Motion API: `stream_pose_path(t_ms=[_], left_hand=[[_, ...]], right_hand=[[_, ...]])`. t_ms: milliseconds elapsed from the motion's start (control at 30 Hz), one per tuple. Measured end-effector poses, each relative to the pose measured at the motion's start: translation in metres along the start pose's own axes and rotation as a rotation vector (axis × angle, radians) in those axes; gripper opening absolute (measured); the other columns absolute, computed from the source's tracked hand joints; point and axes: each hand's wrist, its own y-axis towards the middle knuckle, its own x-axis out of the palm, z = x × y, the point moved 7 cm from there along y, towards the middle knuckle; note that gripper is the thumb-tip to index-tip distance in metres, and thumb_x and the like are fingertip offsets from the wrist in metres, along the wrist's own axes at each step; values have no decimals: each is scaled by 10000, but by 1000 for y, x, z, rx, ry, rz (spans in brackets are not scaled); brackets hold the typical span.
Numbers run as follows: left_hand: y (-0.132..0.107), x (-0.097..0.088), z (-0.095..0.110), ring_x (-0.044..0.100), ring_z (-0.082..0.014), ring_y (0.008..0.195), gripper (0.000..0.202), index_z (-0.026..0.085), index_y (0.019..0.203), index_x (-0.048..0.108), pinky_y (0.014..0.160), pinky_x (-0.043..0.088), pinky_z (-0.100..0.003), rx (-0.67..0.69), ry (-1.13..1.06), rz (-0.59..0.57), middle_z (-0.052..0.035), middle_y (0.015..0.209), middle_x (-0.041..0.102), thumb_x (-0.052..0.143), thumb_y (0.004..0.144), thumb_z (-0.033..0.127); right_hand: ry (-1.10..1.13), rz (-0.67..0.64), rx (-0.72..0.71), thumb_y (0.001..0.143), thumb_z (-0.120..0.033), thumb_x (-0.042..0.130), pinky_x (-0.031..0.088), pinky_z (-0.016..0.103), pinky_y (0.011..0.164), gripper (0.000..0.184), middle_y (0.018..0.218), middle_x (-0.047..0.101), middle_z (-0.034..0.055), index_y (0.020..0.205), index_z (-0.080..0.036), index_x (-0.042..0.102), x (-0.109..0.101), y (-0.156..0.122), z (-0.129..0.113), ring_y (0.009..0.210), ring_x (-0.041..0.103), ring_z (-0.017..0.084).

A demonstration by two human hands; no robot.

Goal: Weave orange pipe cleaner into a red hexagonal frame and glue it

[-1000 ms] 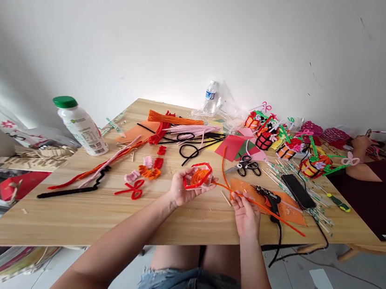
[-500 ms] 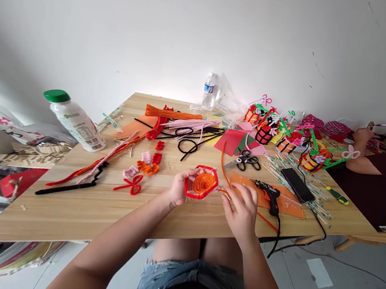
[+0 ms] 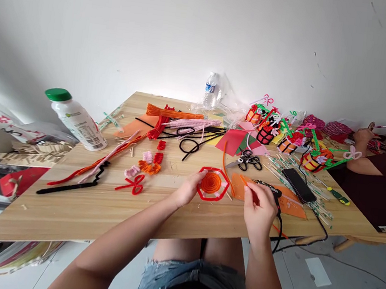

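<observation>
My left hand [image 3: 189,190] is closed on the rim of a small red hexagonal pipe-cleaner basket [image 3: 221,197], held above the table. Its open side faces me, showing an orange coil [image 3: 211,183] and pink bits around the inside. To its right, my right hand [image 3: 260,211] pinches an orange pipe cleaner [image 3: 243,179]; most of that strand is hidden by the fingers. Another orange length [image 3: 225,158] curves up behind the basket; whether it is the same strand I cannot tell. A hot glue gun [image 3: 275,192] lies partly behind my right hand, on orange paper [image 3: 294,208].
Black-handled scissors [image 3: 247,160], a phone [image 3: 298,185] and a screwdriver [image 3: 337,195] lie on the right. Several finished flower baskets [image 3: 288,145] stand behind them. Pipe-cleaner pieces [image 3: 150,167] and a white bottle [image 3: 76,121] are on the left. Another person's arm [image 3: 363,149] is far right.
The basket has moved slightly right and turned its open side more squarely toward me. My right hand has moved right and away from it, its fingers now drawn into a pinch.
</observation>
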Motion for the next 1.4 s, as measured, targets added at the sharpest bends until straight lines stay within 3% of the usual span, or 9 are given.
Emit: stream_pose_path(t_ms=[67, 200, 333, 400, 500, 633, 767, 933, 1400], left_hand=[[0, 0, -3, 553, -125, 613, 227, 155, 784, 641, 569, 416, -219, 28, 45, -1, -7, 677, 634, 643, 766, 381], [0, -3, -7, 573, -135, 657, 254, 164, 863, 655, 598, 433, -225, 35, 98, 13, -8, 741, 657, 627, 783, 403], [0, -5, -2, 595, -145, 736, 244, 163, 874, 669, 704, 459, -230, 82, 115, 17, -17, 754, 667, 616, 799, 389], [0, -3, -2, 592, -141, 693, 252, 163, 885, 665, 677, 470, -234, 67, 112, -6, -11, 710, 649, 613, 800, 394], [-2, 3, -1, 584, -132, 625, 285, 156, 898, 653, 610, 485, -238, 41, 110, -33, -6, 688, 634, 608, 799, 420], [-7, 8, 2, 613, -137, 684, 338, 151, 990, 648, 581, 498, -228, 64, 169, -59, -37, 828, 678, 603, 808, 432], [-9, 10, 4, 636, -166, 811, 380, 163, 1079, 638, 592, 515, -226, 91, 246, -82, -72, 1012, 686, 577, 828, 441], [-10, 9, 4, 627, -166, 840, 381, 173, 1102, 626, 579, 515, -214, 113, 302, -71, -75, 1087, 671, 567, 833, 436], [-12, 11, 9, 629, -159, 826, 375, 169, 1048, 635, 683, 515, -246, 103, 399, -44, -60, 999, 690, 607, 789, 438]], right_hand=[[15, -36, -15, 866, -206, 568, 542, 322, 680, 134, 823, 655, 66, 895, -237, 695, -2, 0, -19, 750, 636, 196], [131, -240, -59, 876, -146, 534, 554, 303, 637, 191, 806, 652, 40, 931, -269, 670, 9, -10, -62, 719, 649, 180], [121, -55, -212, 835, -79, 581, 542, 302, 720, 295, 905, 648, 54, 1042, -277, 651, -6, -6, -82, 803, 646, 182], [77, -133, -211, 858, -111, 557, 531, 294, 726, 226, 896, 629, 59, 986, -258, 671, 4, 0, -74, 806, 631, 177], [-77, -230, -89, 888, -182, 524, 514, 282, 687, 176, 852, 600, 60, 878, -225, 694, 24, 4, -49, 781, 600, 172], [-227, -259, 1, 871, -180, 534, 503, 288, 676, 186, 859, 588, 72, 851, -204, 718, 38, -3, -33, 823, 577, 194], [-210, -316, 66, 874, -153, 511, 510, 270, 653, 220, 968, 592, 93, 876, -204, 726, 45, -7, -30, 864, 587, 192], [-191, -369, 79, 841, -77, 489, 509, 256, 650, 269, 934, 616, 78, 900, -205, 719, 50, -6, -27, 824, 597, 177], [-331, -381, 43, 815, -53, 522, 441, 260, 636, 263, 890, 645, 54, 876, -218, 717, 57, -4, -26, 780, 586, 179]])
